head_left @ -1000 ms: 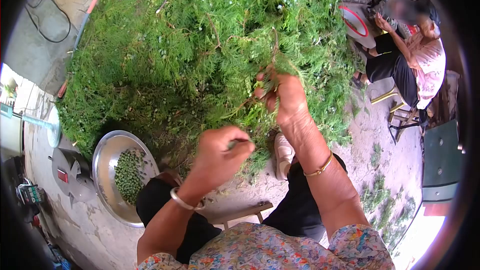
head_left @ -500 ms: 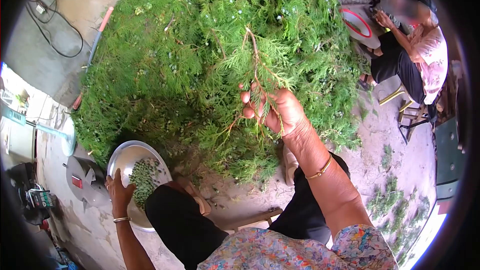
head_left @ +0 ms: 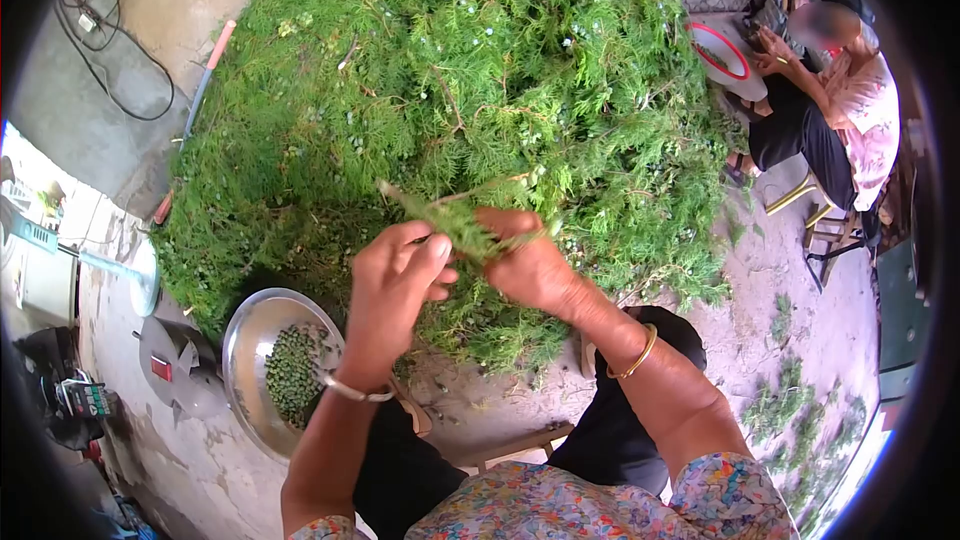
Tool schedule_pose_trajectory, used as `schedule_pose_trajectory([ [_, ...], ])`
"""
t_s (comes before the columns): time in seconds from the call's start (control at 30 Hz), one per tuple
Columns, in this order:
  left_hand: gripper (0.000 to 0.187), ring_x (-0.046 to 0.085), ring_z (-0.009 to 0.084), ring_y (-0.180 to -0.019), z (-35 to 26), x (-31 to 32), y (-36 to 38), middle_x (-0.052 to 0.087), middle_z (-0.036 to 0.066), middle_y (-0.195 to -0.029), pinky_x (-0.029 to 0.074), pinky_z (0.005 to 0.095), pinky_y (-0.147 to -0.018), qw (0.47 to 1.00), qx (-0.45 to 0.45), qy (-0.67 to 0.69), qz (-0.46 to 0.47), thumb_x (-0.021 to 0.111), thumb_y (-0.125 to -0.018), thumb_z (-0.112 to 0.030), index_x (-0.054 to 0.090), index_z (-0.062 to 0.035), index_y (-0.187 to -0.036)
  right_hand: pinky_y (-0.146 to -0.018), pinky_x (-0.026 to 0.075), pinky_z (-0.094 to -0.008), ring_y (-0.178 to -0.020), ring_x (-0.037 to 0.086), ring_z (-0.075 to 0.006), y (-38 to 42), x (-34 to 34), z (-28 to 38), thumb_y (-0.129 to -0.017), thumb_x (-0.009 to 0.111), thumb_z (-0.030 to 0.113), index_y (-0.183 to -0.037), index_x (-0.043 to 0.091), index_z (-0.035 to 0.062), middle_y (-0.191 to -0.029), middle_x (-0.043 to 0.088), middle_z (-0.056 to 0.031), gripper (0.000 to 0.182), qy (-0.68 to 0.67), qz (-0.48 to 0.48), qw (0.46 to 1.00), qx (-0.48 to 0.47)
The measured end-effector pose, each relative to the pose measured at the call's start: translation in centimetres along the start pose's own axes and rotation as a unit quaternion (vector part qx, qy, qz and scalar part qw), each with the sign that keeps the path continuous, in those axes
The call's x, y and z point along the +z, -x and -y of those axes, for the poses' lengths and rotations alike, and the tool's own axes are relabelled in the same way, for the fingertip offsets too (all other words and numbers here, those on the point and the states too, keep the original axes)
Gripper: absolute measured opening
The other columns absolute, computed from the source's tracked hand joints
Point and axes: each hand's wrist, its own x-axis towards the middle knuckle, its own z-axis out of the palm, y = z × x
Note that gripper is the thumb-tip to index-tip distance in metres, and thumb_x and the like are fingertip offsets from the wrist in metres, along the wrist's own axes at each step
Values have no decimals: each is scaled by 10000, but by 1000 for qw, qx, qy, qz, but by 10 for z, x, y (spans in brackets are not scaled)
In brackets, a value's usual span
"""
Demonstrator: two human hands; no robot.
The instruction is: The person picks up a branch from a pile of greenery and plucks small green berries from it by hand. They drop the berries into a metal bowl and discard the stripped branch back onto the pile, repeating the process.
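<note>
My right hand (head_left: 525,260) is closed around a small green sprig (head_left: 450,220), which is blurred and tilts up to the left. Close beside it, my left hand (head_left: 395,280) is raised near the sprig's stem; motion blur and overlap hide whether its fingers grip anything. Both hands are over the front of a large pile of green branches (head_left: 400,120) dotted with pale bluish berries. A metal basin (head_left: 245,340) stands at the lower left, holding many small green berries (head_left: 292,375).
A co-worker (head_left: 860,130) sits at the upper right beside a red-rimmed basin (head_left: 740,58). On the left stand a pale blue fan (head_left: 143,275) and a long-handled tool (head_left: 208,80). Loose sprigs (head_left: 785,400) lie on the floor at right.
My left hand has left the metal basin and come up beside my right hand. The sprig has dropped from upright to slanting left, and my right hand is slightly lower.
</note>
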Motion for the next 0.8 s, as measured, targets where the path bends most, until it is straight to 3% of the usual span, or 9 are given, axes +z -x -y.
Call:
schedule_pose_trajectory([
  [0.13,120,574,128,-648,43,10,-27,629,30,-793,444,284,-433,990,39,105,-82,672,-794,-79,640,-2,-880,-568,473,-438,-666,569,-418,8,1,5,-728,539,-23,-782,471,-35,-669,557,-217,88,140,18,987,-81],
  [0.23,109,570,135,-620,43,7,-29,632,32,-791,427,286,-417,979,15,172,-111,671,-776,-46,644,-18,-878,-564,463,-454,-660,553,-436,6,6,6,-719,546,-31,-783,475,-30,-660,546,-237,96,92,-29,994,-50],
  [0.37,122,609,185,-660,40,-7,-33,647,65,-823,434,301,-434,973,5,217,-83,670,-768,-58,651,-23,-883,-528,466,-360,-603,626,-199,1,-6,27,-762,559,-21,-1005,569,-29,-605,542,-186,244,10,-48,998,47],
  [0.4,122,609,185,-660,37,-10,-33,647,65,-823,434,301,-434,972,5,217,-85,670,-768,-58,651,-23,-883,-591,516,-378,-612,620,-309,-1,-16,35,-768,510,-15,-1054,526,-92,-718,608,-232,297,-27,-2,994,106],
  [0.47,126,621,211,-670,30,-15,-35,648,80,-827,437,317,-436,975,18,206,-80,643,-793,-62,643,-13,-909,-574,520,-351,-607,619,-254,-1,-12,24,-771,488,-26,-1057,532,-82,-739,623,-205,294,-125,-61,985,102],
  [0.57,124,619,211,-698,28,-28,-41,646,88,-862,438,319,-452,959,-22,251,-133,603,-825,-63,633,-16,-935,-576,530,-262,-639,603,-154,-5,-27,27,-800,445,-55,-1116,507,-68,-901,635,-145,322,-429,-163,869,187],
  [0.63,175,614,204,-741,38,-48,-48,642,108,-903,449,307,-485,949,-59,291,-107,580,-856,-92,593,-17,-1014,-526,500,-248,-613,566,-144,-4,-32,13,-798,447,-36,-1003,527,-91,-875,630,-176,227,-513,-220,782,277],
  [0.73,281,584,215,-660,43,-56,-56,627,149,-902,459,314,-504,924,-59,367,-86,600,-867,-253,508,-56,-1044,-531,485,-267,-623,553,-142,4,-22,-3,-810,461,-27,-922,529,-65,-846,621,-173,137,-518,-187,768,328],
  [0.8,272,583,219,-651,41,-58,-57,627,150,-891,458,311,-500,925,-59,363,-93,613,-860,-263,509,-60,-1010,-533,472,-294,-620,536,-146,3,-16,2,-809,475,-23,-861,521,-43,-802,604,-158,72,-635,-130,660,381],
])
